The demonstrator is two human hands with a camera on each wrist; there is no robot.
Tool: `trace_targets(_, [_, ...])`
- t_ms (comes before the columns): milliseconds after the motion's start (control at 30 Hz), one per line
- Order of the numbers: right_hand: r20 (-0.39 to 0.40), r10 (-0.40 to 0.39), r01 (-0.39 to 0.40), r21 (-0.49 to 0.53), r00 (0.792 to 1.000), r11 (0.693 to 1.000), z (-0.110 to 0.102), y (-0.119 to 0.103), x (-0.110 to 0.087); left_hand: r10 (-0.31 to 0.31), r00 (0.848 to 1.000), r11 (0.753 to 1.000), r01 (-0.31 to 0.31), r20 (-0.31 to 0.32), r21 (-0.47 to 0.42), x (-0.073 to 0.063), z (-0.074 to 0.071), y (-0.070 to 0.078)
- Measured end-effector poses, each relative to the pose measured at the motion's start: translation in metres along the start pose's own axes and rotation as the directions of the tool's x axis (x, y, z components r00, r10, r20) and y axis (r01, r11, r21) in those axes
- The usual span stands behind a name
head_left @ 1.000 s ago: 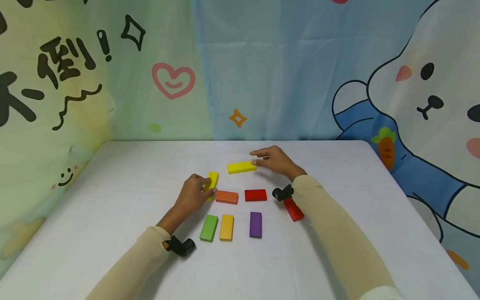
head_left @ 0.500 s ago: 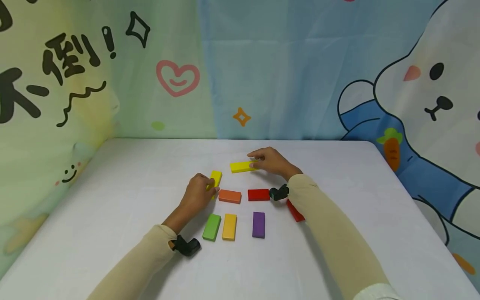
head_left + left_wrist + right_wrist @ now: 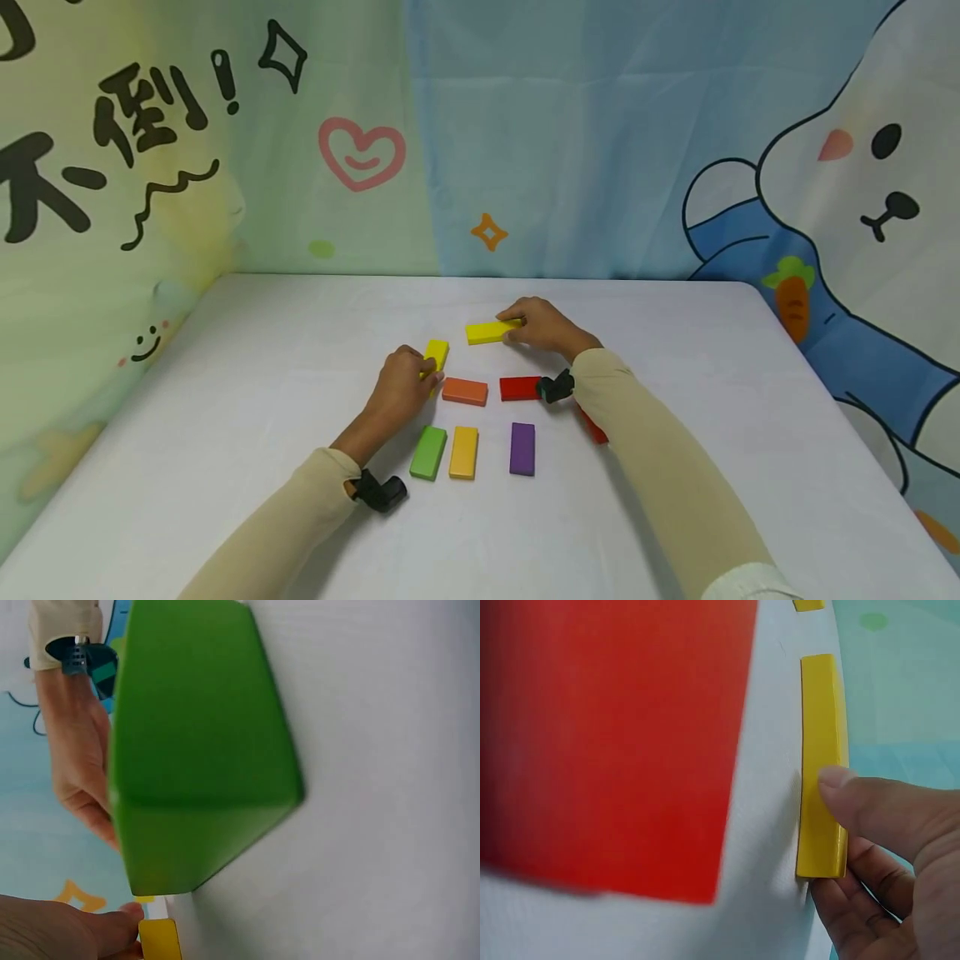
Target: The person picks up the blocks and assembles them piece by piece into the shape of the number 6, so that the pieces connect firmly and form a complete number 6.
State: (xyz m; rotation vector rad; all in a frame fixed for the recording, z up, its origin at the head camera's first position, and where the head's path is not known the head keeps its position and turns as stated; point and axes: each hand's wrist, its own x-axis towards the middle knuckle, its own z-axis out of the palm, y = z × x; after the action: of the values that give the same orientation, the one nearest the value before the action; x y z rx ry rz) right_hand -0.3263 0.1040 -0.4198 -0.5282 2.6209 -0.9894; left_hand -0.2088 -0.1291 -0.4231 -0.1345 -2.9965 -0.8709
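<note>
My left hand [image 3: 399,383] grips the near end of a yellow block [image 3: 438,352] that lies slanted on the table. Farther back, a second yellow block [image 3: 486,333] lies crosswise, and my right hand [image 3: 546,323] pinches its right end. The right wrist view shows the thumb [image 3: 877,802] on that block's face, with the other fingers behind it. An orange block [image 3: 465,392] lies just right of my left fingertips. Part of a red block [image 3: 519,388] is hidden by the right wrist camera.
Nearer the front lie a green block [image 3: 428,453], an amber block [image 3: 463,453] and a purple block [image 3: 522,450]. Another red block [image 3: 592,425] shows partly under the right sleeve. A printed cloth backdrop [image 3: 570,167] stands behind the white table [image 3: 300,333].
My right hand has slid a little left over the far yellow block's end, and its fingers have closed on it. The left hand keeps its grip. The whole view has shifted slightly.
</note>
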Motion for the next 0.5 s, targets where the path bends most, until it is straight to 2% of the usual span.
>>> trace_targets(300, [0.033,0.003,0.000,-0.082,0.999,0.997,-0.0053,0.0046,0.0020,-0.012,1.000,1.000,0.011,0.028,0.012,0.0024,0.0002,0.0012])
trace_targets(500, [0.077,-0.003,0.015,-0.152,0.997,0.988,-0.0076,-0.0018,0.0024,-0.038,0.998,0.999,0.036,0.050,0.038,0.0035,-0.0021,0.0050])
